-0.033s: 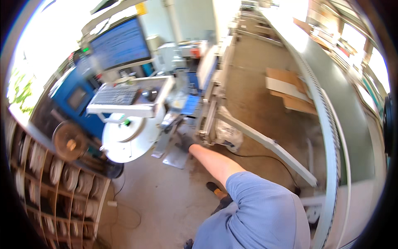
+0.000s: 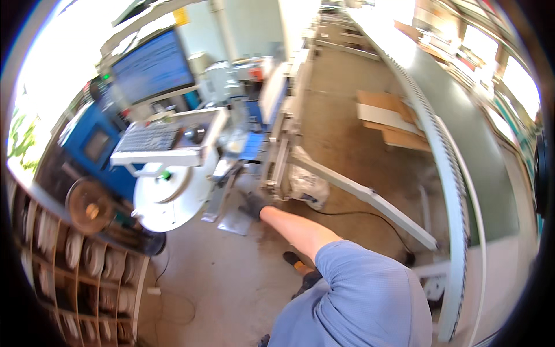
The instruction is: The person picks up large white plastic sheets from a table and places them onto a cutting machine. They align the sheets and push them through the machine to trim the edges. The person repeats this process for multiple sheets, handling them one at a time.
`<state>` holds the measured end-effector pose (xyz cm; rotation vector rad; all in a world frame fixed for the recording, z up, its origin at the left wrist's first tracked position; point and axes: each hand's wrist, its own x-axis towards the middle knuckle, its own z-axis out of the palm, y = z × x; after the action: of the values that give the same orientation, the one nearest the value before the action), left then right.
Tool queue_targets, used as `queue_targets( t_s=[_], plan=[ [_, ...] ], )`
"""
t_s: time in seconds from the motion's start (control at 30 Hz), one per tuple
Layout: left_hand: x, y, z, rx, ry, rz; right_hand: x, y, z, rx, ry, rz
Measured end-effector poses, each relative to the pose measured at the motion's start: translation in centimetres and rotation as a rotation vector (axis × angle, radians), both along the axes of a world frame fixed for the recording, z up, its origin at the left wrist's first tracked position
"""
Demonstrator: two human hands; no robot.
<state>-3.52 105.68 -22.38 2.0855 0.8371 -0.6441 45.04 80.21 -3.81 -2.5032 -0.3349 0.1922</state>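
Note:
My right arm, in a blue short sleeve, reaches toward the left and ends in a dark glove. That gloved right hand (image 2: 252, 205) looks open, its fingers apart and slightly blurred, and nothing shows in its grasp. Beside and beyond its fingertips is a flat grey sheet (image 2: 234, 222). A long grey metal piece (image 2: 218, 199) slants just left of the hand. Closest on the right is the end of a metal rail frame (image 2: 274, 186). At the lower edge, a small dark shape (image 2: 264, 340) by my shirt may be my left hand; its fingers cannot be made out.
A keyboard (image 2: 149, 137) lies on a white tray (image 2: 173, 157) below a monitor (image 2: 153, 66). Underneath is a round white disc (image 2: 167, 215). A rack of discs (image 2: 75, 283) fills the lower left. A slanting beam (image 2: 370, 199), cable and long conveyor (image 2: 462, 150) lie right.
The whole scene has shifted slightly left as the head turned. My right hand shows more sharply now, its fingers spread beside the grey sheet.

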Motion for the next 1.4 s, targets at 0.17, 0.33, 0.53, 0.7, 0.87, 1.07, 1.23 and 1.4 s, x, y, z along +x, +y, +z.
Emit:
queue_targets(
  t_s=[0.17, 0.33, 0.53, 0.7, 0.87, 1.07, 1.23, 1.4],
  plan=[
    [2.0, -1.6, -1.1, -0.010, 0.038, -0.243, -20.6, -15.4, 0.9, -0.055, 0.100, -0.060],
    [4.7, -4.1, -1.3, 0.019, 0.065, -0.549, -39.7, -41.8, -3.9, -0.372, -0.254, -0.917],
    [15.5, -5.1, -2.3, 0.269, -0.286, -1.259, -64.1, -60.6, 4.1, -0.209, -0.598, -1.827],
    [25.4, -34.7, 12.7, -0.077, -0.921, -1.113, -81.0, -72.8, -4.6, 1.309, -0.771, -2.076],
    [19.7, -69.7, 24.7, -0.238, -1.148, -1.580, -87.7, -77.7, -8.2, 1.945, -0.783, -2.013],
    [5.0, -93.7, 29.1, -0.662, -0.909, -1.744, -90.3, -84.9, -10.0, 2.239, -1.048, -2.085],
    [-1.3, -102.1, 30.2, -0.710, -0.809, -2.006, -92.4, -88.0, -11.4, 2.237, -1.301, -2.128],
    [-5.5, -109.1, 31.6, -0.670, -0.826, -2.152, -96.7, -85.5, -15.6, 1.922, -1.298, -2.073]
  ],
)
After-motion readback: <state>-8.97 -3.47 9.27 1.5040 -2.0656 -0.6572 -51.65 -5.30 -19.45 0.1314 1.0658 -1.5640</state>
